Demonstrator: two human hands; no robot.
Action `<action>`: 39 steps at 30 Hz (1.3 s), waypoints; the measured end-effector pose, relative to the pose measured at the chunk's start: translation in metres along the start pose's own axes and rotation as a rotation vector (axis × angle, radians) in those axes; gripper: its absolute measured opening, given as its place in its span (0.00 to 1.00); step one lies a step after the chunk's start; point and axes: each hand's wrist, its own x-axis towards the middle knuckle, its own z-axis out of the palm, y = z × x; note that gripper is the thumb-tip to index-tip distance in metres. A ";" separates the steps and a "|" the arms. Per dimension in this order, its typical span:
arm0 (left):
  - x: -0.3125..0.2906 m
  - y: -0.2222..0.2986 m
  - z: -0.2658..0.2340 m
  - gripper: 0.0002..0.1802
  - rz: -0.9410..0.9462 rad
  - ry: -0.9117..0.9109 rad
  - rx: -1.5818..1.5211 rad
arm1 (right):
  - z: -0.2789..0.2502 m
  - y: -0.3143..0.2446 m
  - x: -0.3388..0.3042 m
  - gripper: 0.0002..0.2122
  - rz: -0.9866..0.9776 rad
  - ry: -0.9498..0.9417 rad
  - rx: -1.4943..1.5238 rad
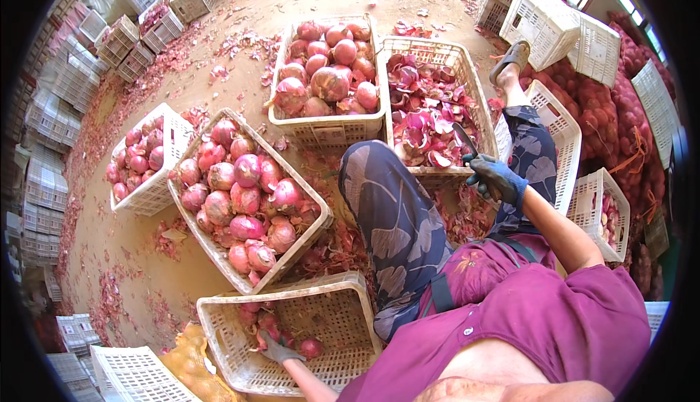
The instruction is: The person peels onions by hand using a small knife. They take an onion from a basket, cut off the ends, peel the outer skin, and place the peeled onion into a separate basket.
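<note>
My left hand (277, 349), in a grey glove, reaches down into a near-empty cream plastic crate (219, 325) and rests among a few red onions (311, 346) at its bottom; whether it grips one I cannot tell. My right hand (497, 179), in a blue glove, is shut on a knife (465, 139) with a dark blade. The blade points up over a crate of onion peels (467, 74). My legs in patterned trousers lie between the two hands.
Crates of peeled red onions stand ahead: one in the middle (200, 238), one behind (324, 131), one at the left (171, 129). Red mesh sacks of onions (598, 110) pile at the right. Empty crates (543, 19) and loose peels ring the dirt floor.
</note>
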 end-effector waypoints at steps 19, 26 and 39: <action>-0.272 0.199 0.240 0.47 0.247 -0.959 -0.497 | -0.054 -0.040 0.154 0.22 -0.248 -0.124 -1.444; -0.352 0.174 0.357 0.40 0.130 -1.232 -0.302 | -0.045 -0.048 0.166 0.19 -0.218 0.028 -0.283; -0.420 -0.030 0.436 0.36 0.162 -0.917 0.512 | -0.016 0.035 -0.030 0.21 -0.033 -0.195 0.088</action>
